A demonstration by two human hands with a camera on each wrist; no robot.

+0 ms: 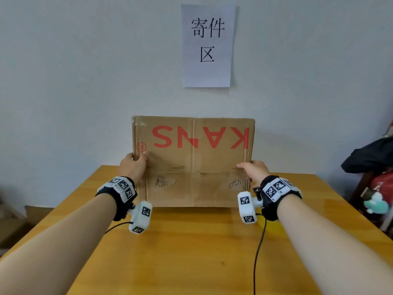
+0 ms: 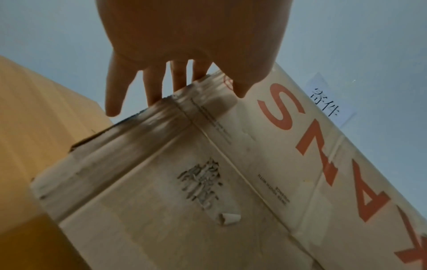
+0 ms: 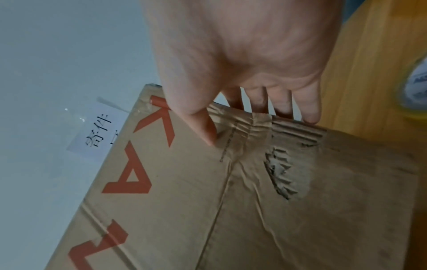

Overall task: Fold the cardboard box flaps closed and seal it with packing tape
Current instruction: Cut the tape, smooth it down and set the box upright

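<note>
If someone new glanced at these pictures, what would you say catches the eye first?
First, the flattened cardboard box held upright at the middle of the wooden table, its red lettering upside down, with the left hand and right hand gripping its side edges. Next, the white paper sign with black characters on the wall directly above. A tape roll lies at the right.

The cardboard box (image 1: 193, 160) has big red letters across its face, upside down from where the head camera looks, so they read KANS once flipped, with a little ® mark at the left end. There's some tiny black print lower down, too small to read. The white paper sign (image 1: 207, 45) on the far wall says 寄件区.
</note>
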